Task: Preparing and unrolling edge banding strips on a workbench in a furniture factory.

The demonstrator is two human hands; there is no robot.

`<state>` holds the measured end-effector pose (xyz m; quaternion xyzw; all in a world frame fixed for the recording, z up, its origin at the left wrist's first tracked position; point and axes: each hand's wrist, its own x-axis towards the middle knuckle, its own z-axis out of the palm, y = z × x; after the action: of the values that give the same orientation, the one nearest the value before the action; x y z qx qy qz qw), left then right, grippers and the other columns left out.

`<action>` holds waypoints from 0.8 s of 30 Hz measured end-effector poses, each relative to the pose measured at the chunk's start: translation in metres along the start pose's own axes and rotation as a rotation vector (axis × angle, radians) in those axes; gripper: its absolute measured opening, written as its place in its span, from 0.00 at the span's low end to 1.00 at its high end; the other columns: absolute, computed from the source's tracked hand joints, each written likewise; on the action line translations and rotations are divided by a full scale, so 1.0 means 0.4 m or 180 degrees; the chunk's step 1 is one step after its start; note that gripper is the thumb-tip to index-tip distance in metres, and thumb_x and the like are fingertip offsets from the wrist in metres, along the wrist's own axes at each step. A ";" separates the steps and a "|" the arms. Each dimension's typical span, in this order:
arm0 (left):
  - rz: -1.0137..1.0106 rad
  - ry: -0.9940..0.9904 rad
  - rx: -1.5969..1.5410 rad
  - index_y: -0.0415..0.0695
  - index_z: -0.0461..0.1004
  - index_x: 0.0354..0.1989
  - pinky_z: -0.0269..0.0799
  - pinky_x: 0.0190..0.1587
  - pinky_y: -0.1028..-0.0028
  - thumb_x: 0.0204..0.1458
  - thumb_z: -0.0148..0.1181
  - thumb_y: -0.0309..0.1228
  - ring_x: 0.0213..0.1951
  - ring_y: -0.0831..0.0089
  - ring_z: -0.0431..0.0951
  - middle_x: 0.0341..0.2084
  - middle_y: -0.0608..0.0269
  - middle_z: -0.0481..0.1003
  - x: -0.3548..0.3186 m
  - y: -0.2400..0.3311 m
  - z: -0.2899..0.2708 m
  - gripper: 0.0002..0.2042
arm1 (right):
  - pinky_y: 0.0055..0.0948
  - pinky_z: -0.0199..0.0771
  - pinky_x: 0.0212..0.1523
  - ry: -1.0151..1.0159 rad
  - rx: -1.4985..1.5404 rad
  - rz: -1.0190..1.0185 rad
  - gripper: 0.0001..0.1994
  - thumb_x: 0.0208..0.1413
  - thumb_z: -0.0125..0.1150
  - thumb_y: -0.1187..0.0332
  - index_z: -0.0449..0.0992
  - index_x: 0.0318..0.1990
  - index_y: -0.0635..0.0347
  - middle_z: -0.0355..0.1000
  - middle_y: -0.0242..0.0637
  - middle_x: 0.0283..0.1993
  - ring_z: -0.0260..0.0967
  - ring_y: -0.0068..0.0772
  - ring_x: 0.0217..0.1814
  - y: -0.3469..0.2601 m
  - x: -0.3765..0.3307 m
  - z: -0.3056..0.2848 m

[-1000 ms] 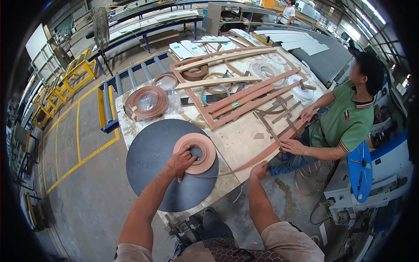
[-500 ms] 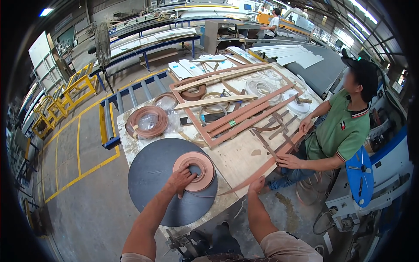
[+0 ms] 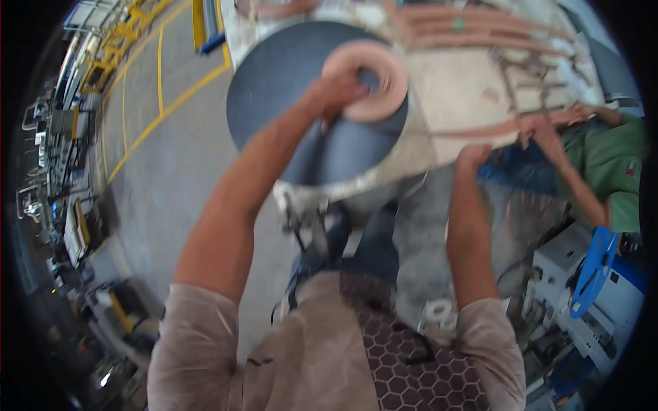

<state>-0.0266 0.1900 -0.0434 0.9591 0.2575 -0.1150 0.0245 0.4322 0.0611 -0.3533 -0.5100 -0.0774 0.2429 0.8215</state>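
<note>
A coil of pinkish-brown edge banding [image 3: 388, 103] lies flat on a round dark grey disc [image 3: 267, 96]. My left hand [image 3: 340, 94] grips the coil, its fingers hooked over the ring into the centre hole and its thumb pointing down outside the rim. By the table's near edge is my right hand [image 3: 473, 157], its fingers smeared by motion. Just beyond it runs a pinkish-brown strip [image 3: 480, 131] toward a co-worker's hands [image 3: 545, 133], which hold it at the right. Whether my right hand touches the strip is hidden by blur.
Long brown frame pieces [image 3: 480, 31] lie at the table's far side. On the right stands the co-worker in a green shirt [image 3: 606, 161], close to a white machine with a blue plate [image 3: 595, 270]. Yellow lines [image 3: 144, 140] mark the floor at left.
The view has tilted downward, so the table sits higher in the picture and my torso shows. My left hand stays on the coil. The co-worker's hands remain at the strip.
</note>
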 end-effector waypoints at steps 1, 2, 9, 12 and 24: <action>-0.0107 -0.0600 0.0092 0.46 0.61 0.68 0.52 0.76 0.58 0.10 0.89 0.42 0.67 0.49 0.64 0.61 0.50 0.71 0.026 0.013 -0.028 0.64 | 0.48 0.57 0.72 0.0166 -0.0358 0.0110 0.28 0.73 0.38 0.52 0.68 0.63 0.71 0.65 0.51 0.69 0.61 0.50 0.68 -0.016 0.002 0.012; -0.0183 -0.0678 0.0130 0.46 0.62 0.68 0.53 0.75 0.59 0.10 0.88 0.42 0.67 0.52 0.66 0.61 0.53 0.71 0.013 0.013 -0.023 0.63 | 0.48 0.58 0.70 0.0271 -0.0666 0.0244 0.28 0.72 0.38 0.52 0.69 0.61 0.71 0.66 0.52 0.67 0.63 0.51 0.66 -0.021 -0.020 0.063; 0.0034 -0.0367 -0.0078 0.43 0.68 0.61 0.57 0.71 0.61 0.13 0.86 0.43 0.60 0.53 0.70 0.51 0.51 0.75 0.000 0.082 -0.074 0.55 | 0.52 0.70 0.54 0.0988 -0.2322 0.0337 0.29 0.69 0.34 0.53 0.78 0.50 0.71 0.77 0.58 0.54 0.73 0.62 0.53 -0.184 -0.017 0.244; -0.0021 -0.0228 0.0198 0.42 0.68 0.61 0.57 0.71 0.61 0.15 0.86 0.43 0.61 0.53 0.70 0.52 0.51 0.74 -0.060 0.099 -0.052 0.54 | 0.53 0.71 0.53 0.0742 -0.2617 0.0452 0.30 0.70 0.33 0.53 0.78 0.50 0.74 0.77 0.61 0.53 0.74 0.65 0.53 -0.243 -0.187 0.306; -0.0189 -0.0601 0.0316 0.38 0.63 0.65 0.53 0.74 0.62 0.17 0.85 0.45 0.65 0.55 0.67 0.58 0.51 0.72 -0.045 0.054 -0.025 0.58 | 0.58 0.63 0.63 0.0361 -0.3023 0.0226 0.35 0.74 0.28 0.48 0.69 0.56 0.79 0.68 0.72 0.60 0.65 0.72 0.62 -0.265 -0.196 0.306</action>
<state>-0.0288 0.1635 -0.0297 0.9360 0.2764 -0.2181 -0.0023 0.3518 0.0833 -0.1938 -0.8437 -0.1174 0.1804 0.4918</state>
